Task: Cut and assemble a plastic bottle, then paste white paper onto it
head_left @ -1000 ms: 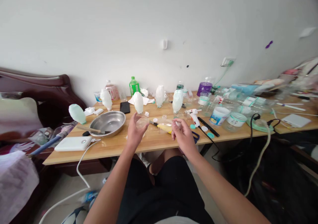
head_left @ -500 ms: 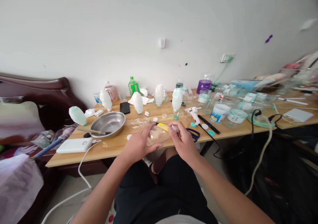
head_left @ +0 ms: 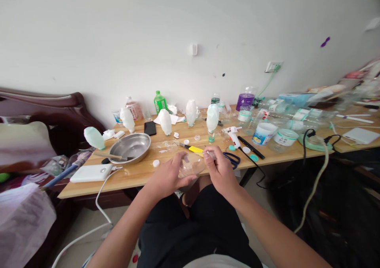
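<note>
My left hand (head_left: 169, 177) curls around a clear plastic bottle piece (head_left: 191, 166) just in front of the table's near edge. My right hand (head_left: 221, 171) pinches a small white object (head_left: 209, 154) at the right end of that clear piece; I cannot make out what it is. Both hands hover over my lap in black shorts. A yellow utility knife (head_left: 191, 148) lies on the wooden table (head_left: 139, 173) just beyond the hands, and blue-handled scissors (head_left: 231, 159) lie to the right of my right hand.
A steel bowl (head_left: 130, 147) with a brush, a white power bank (head_left: 91, 172), a black phone (head_left: 150, 128), several white-wrapped bottles (head_left: 165, 122), a green bottle (head_left: 160, 101), a glue gun (head_left: 233, 135), tubs and cables crowd the table. A dark headboard (head_left: 53, 109) stands left.
My left hand came down from above the table with the clear piece and met my right hand at the table's near edge. Both hands have since drawn slightly closer to my body.
</note>
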Tool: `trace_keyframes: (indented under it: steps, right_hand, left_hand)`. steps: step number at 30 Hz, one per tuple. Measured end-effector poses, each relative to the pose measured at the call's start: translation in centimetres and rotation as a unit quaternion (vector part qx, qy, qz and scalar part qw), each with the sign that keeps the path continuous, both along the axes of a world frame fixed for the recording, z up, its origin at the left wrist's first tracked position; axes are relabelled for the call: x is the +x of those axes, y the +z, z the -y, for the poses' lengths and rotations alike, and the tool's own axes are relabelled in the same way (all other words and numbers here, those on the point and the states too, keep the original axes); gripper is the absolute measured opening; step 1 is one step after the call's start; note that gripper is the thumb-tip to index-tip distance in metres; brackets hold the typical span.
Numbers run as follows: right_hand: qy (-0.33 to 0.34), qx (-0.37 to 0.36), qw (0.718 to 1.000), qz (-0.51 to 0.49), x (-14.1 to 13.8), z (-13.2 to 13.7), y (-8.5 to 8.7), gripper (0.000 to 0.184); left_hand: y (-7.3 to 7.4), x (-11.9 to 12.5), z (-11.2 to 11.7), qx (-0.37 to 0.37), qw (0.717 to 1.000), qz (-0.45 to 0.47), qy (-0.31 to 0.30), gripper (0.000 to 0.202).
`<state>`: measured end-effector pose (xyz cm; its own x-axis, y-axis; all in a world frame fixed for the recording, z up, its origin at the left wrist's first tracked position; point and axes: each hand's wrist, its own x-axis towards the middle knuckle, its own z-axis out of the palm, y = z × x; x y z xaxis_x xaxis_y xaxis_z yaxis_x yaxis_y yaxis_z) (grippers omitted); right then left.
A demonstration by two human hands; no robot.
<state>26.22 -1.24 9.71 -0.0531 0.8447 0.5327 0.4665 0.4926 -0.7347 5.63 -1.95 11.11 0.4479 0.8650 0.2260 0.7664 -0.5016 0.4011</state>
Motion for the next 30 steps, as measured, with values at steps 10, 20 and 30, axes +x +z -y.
trace_keyframes:
  steps: [10,20,30]
  right_hand:
    - [-0.004,0.005,0.999,0.042,0.5,-0.4,-0.1,0.027]
    - [-0.054,-0.019,0.990,0.128,0.5,-0.4,-0.5,0.036]
    - [-0.057,0.043,0.987,0.143,0.9,-0.2,-1.0,0.037]
  left_hand:
    - [-0.3,0.5,0.1,-0.023,0.999,0.035,-0.019,0.069]
    - [-1.6,1.5,0.8,0.007,1.000,0.022,0.014,0.068]
    - [-1.7,1.9,1.7,-0.010,1.000,0.026,0.007,0.076]
